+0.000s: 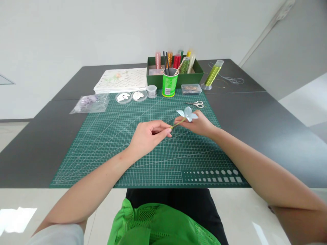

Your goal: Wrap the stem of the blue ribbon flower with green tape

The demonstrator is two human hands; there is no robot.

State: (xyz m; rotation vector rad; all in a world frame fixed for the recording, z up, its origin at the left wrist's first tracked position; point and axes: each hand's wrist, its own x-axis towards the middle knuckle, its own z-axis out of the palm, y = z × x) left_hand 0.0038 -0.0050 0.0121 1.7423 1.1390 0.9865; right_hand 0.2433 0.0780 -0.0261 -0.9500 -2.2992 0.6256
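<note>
My left hand (149,134) is closed in a pinch on the lower end of a thin green stem. My right hand (199,124) is closed on the upper part of that stem, just under a small pale blue flower (187,114) with spread petals. Both hands hover over the middle of a green cutting mat (107,149). The stem runs slanted between the two hands.
At the mat's far edge lie small scissors (196,103), a green cup of sticks (169,83), two round dishes of white petals (130,96), a small spool (152,91) and a clear box (191,88). Behind stand a green box of tubes (176,69), a green wire spool (212,75), printed sheets (121,80) and a plastic bag (90,103).
</note>
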